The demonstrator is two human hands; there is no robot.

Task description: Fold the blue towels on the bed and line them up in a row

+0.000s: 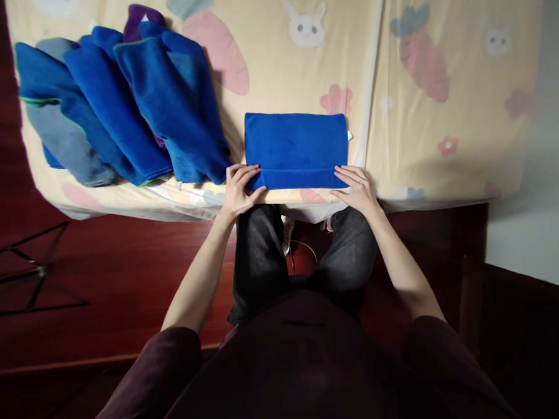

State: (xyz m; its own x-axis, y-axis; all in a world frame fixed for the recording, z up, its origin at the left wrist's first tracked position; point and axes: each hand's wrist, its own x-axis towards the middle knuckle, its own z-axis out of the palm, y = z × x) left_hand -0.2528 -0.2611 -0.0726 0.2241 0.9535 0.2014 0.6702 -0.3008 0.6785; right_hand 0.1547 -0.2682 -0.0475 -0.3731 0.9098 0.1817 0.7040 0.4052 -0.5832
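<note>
A blue cloth (296, 141) lies flat on the patterned bed sheet, its long side toward me, with a folded strip or crease along the near edge. My left hand (241, 190) rests on its near left corner, fingers over the cloth and thumb spread apart. At the near right corner, my right hand (359, 189) touches the cloth with its fingertips, its thumb pointing inward by the near edge. Both hands look open. A small white tag (349, 135) sticks out at the cloth's right edge.
A heap of blue, grey and purple cloths (115, 105) covers the left part of the bed (282, 78). A white seam (371, 92) crosses the sheet to the right. Below left, a black metal stand (41, 270) is on the red floor. A pale wall (542, 208) borders the right side.
</note>
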